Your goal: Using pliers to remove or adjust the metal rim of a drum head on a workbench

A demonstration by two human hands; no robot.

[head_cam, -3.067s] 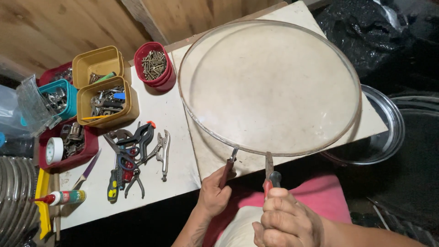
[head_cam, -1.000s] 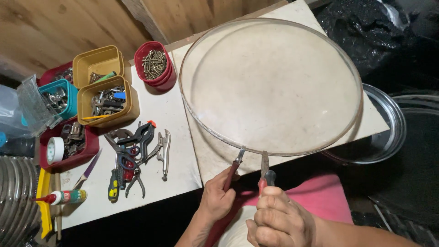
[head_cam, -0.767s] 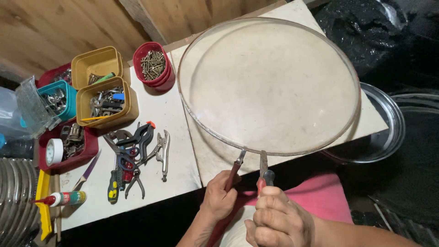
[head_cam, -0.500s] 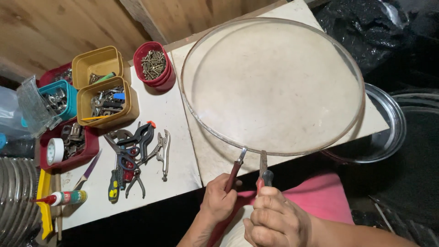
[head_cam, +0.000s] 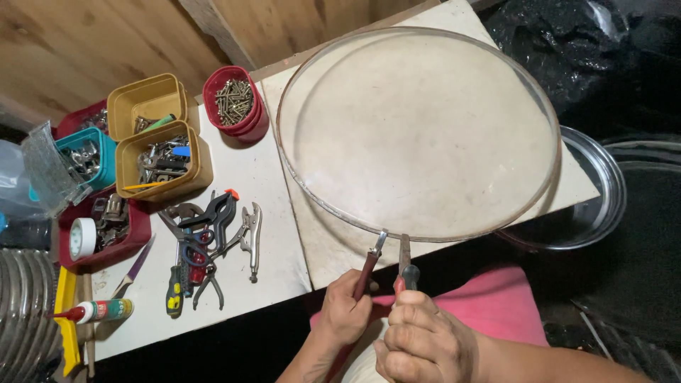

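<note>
Both forearms come up from the bottom edge toward the hoop [head_cam: 418, 135], a big round rim with a pale skin that lies flat on the table [head_cam: 269, 213], its near edge overhanging toward the person. The left hand [head_cam: 345, 310] is clenched around a dark-red-handled tool [head_cam: 368, 268], whose shaft slants up and slightly right, tip touching the hoop's near rim. Just right of it, the right hand [head_cam: 423, 338] is fisted on pliers [head_cam: 406, 261], which point almost straight up, nose on the same rim. Left of the hoop stands a red cup [head_cam: 237, 106] of screws.
</note>
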